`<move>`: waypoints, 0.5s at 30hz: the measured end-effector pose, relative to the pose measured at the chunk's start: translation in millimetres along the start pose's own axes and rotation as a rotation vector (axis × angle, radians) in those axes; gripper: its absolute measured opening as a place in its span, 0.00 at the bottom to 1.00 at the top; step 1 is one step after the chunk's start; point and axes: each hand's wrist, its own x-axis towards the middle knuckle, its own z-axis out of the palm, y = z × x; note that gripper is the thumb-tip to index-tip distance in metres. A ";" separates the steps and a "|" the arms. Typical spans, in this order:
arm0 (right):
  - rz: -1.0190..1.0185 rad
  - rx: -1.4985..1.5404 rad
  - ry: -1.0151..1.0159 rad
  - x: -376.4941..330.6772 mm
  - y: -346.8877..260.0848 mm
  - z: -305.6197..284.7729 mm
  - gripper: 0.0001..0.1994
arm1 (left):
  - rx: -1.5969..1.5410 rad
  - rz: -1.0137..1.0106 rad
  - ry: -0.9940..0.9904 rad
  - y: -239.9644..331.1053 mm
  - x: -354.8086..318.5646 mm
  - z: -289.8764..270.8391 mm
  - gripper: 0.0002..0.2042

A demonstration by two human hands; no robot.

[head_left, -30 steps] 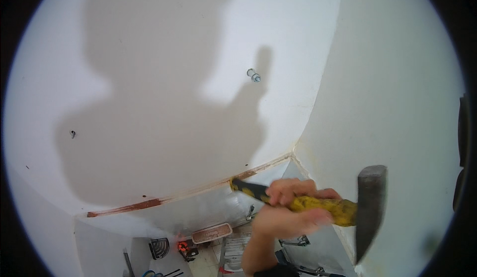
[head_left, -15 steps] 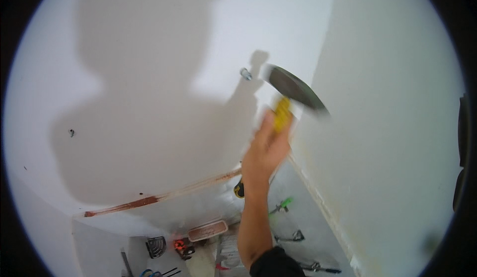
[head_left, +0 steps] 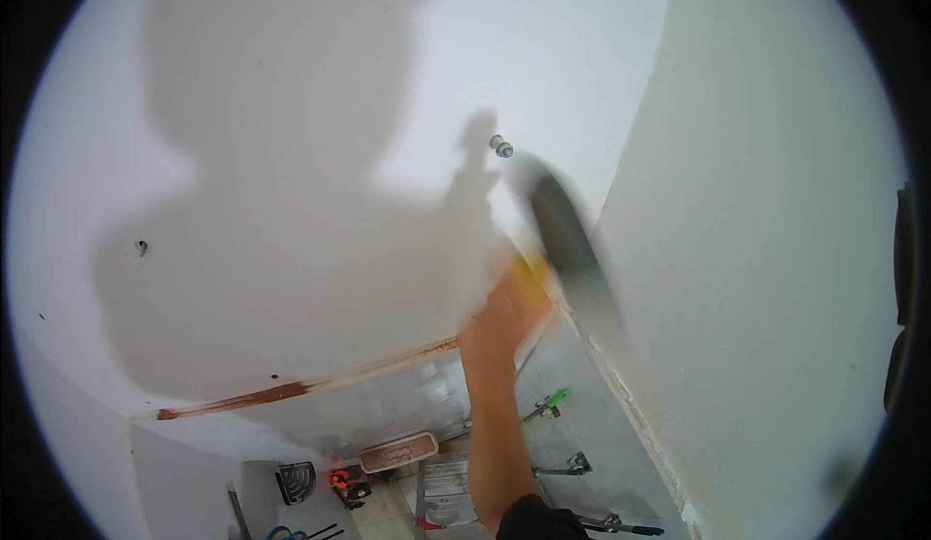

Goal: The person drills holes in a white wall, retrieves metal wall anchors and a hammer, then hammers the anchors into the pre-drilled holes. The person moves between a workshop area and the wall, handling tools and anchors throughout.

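Right hand point(head_left: 506, 309) clamped on blurred hammer point(head_left: 567, 239), frame centre | bolt point(head_left: 500, 146) just above, in wall point(head_left: 291, 201) | corner edge close right, open wall left | hammer outline smeared

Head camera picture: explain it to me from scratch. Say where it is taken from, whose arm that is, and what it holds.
The picture comes from a wide fisheye camera worn on a person's head, so straight edges bend near the rim. It faces a white wall where two walls meet in a corner. The arm rising from the lower edge is the person's own right hand, its grip closed on a yellow-handled hammer, blurred by motion. Just above the hammer's head a small metal fastener sticks out of the wall. The dark shape on the wall is the person's shadow. Below lies a tiled floor with clamps and other tools. The left hand is out of view.
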 end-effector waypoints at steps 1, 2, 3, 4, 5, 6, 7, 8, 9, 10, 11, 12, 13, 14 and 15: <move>0.120 -0.326 -0.113 21.7 0.0 8.0 0.19 | -0.003 -0.008 -0.023 -2.8 6.5 6.3 0.19; 0.249 -0.227 -0.147 32.4 -25.2 3.1 0.19 | 0.007 -0.020 -0.026 -4.1 8.4 -1.9 0.20; 0.286 -0.056 -0.119 23.8 -38.3 -3.9 0.16 | -0.035 0.000 -0.028 3.4 13.0 -0.9 0.20; 0.175 0.175 0.069 9.1 -30.4 -8.7 0.15 | -0.079 0.009 -0.039 9.9 12.3 2.9 0.20; 0.070 0.414 0.097 -6.4 -25.1 -36.7 0.13 | -0.075 -0.014 -0.064 6.4 -0.8 -5.6 0.21; -0.005 0.690 0.080 -31.4 -19.7 -47.6 0.12 | -0.075 -0.017 -0.022 -8.4 -2.5 -10.0 0.21; -0.034 0.692 -0.022 -26.2 -20.0 -53.4 0.11 | -0.049 -0.004 -0.017 -24.4 3.7 -13.6 0.21; -0.072 0.702 -0.127 -17.9 -16.3 -53.2 0.11 | -0.022 0.008 -0.012 -31.7 9.4 -15.3 0.21; -0.007 0.412 -0.123 3.7 -21.4 -28.3 0.12 | -0.068 -0.005 -0.025 -25.0 10.6 -13.5 0.21; 0.059 0.113 -0.113 29.7 -27.2 -9.4 0.14 | -0.109 -0.022 -0.045 -9.9 9.3 -5.3 0.20; 0.157 0.047 -0.064 25.5 -32.5 -7.9 0.15 | -0.153 -0.059 -0.031 -8.2 -3.8 -10.0 0.20; 0.263 -0.005 -0.030 18.8 -40.1 -3.0 0.17 | -0.144 -0.039 -0.030 -10.0 -8.3 -18.8 0.20; 0.350 0.147 0.046 7.6 -41.9 -15.8 0.19 | -0.144 -0.012 -0.046 -11.0 -10.6 -18.6 0.19; 0.103 0.313 0.186 -4.4 -26.2 -20.1 0.24 | -0.144 0.014 -0.060 -12.3 -9.2 -16.9 0.19; 0.162 0.339 0.239 -13.3 -21.8 -15.5 0.25 | -0.122 -0.011 -0.030 -26.9 -14.5 -23.8 0.18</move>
